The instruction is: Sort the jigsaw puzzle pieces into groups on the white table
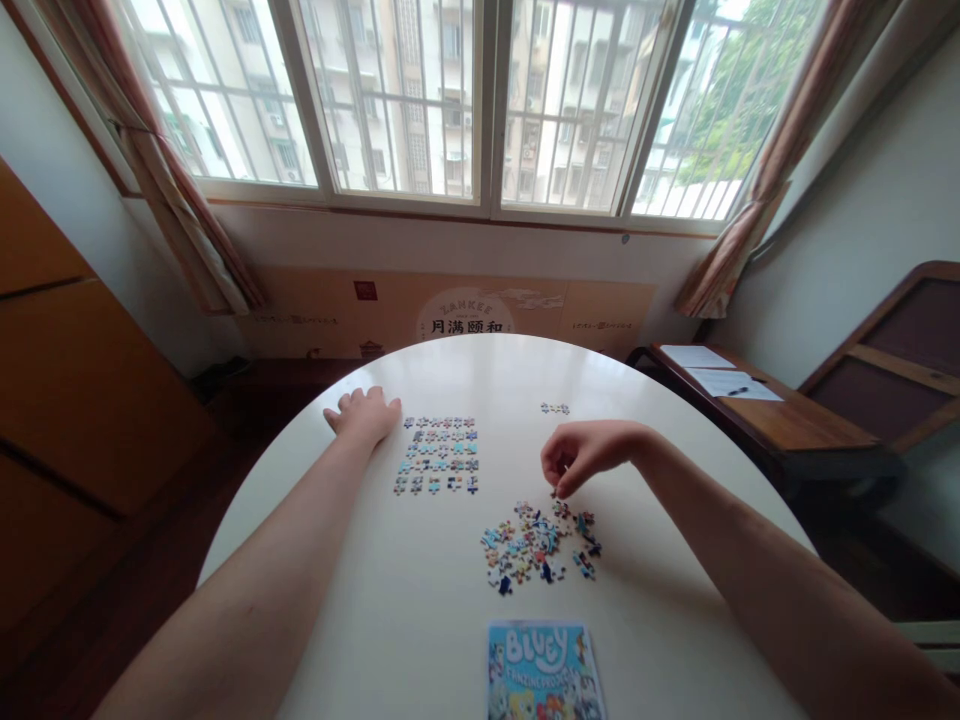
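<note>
My left hand lies flat on the round white table, fingers stretched out, just left of several puzzle pieces laid out in rows. My right hand hovers over a loose heap of puzzle pieces, its fingers pinched downward at the heap's top edge; whether a piece sits between them is too small to make out. A blue puzzle picture card lies at the near edge of the table. A few joined pieces rest farther back.
A dark wooden side table with papers and a pen stands to the right, beside a wooden chair back. A wooden cabinet fills the left. Printed cardboard leans under the barred window.
</note>
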`<act>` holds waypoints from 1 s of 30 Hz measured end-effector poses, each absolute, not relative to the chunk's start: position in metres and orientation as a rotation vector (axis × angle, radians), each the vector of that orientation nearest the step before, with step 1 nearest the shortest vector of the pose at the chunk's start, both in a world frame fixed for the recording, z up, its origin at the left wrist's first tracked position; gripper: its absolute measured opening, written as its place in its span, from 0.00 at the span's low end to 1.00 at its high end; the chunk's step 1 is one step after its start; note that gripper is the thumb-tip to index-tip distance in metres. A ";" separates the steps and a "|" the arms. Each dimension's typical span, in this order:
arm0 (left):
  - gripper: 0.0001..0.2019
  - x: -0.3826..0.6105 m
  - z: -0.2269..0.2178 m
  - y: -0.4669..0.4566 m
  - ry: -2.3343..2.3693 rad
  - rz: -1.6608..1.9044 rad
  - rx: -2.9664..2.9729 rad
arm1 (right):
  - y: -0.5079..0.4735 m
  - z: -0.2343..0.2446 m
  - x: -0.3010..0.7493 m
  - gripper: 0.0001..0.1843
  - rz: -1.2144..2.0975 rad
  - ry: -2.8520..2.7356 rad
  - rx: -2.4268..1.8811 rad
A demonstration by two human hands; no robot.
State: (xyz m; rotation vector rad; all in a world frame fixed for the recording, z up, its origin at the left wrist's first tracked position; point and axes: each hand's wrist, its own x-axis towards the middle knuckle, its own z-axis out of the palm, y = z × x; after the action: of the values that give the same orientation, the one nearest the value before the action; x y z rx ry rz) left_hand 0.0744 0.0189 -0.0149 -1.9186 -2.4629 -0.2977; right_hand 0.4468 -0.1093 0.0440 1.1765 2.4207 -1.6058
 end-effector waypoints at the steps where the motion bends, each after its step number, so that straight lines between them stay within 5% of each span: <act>1: 0.26 0.074 -0.015 0.019 -2.459 -0.303 -1.921 | -0.106 0.043 0.454 0.20 -1.632 2.464 1.255; 7: 0.26 0.075 -0.015 0.019 -2.467 -0.306 -1.920 | -0.075 0.020 0.500 0.26 -1.438 2.687 2.155; 12: 0.27 0.076 -0.012 0.017 -2.483 -0.290 -1.919 | -0.059 -0.012 0.526 0.18 -0.912 2.549 2.796; 22: 0.27 0.079 -0.006 0.012 -2.495 -0.235 -1.926 | -0.059 -0.021 0.532 0.07 -0.433 2.433 2.701; 30: 0.27 0.078 -0.007 0.014 -2.501 -0.261 -1.925 | -0.060 -0.022 0.536 0.12 -0.356 2.515 2.563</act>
State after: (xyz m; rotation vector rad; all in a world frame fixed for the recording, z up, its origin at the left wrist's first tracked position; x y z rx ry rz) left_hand 0.0776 0.0143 -0.0072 -1.9247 -2.5006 -0.2608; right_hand 0.5364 -0.0602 -0.0222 2.5632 2.5148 -0.3561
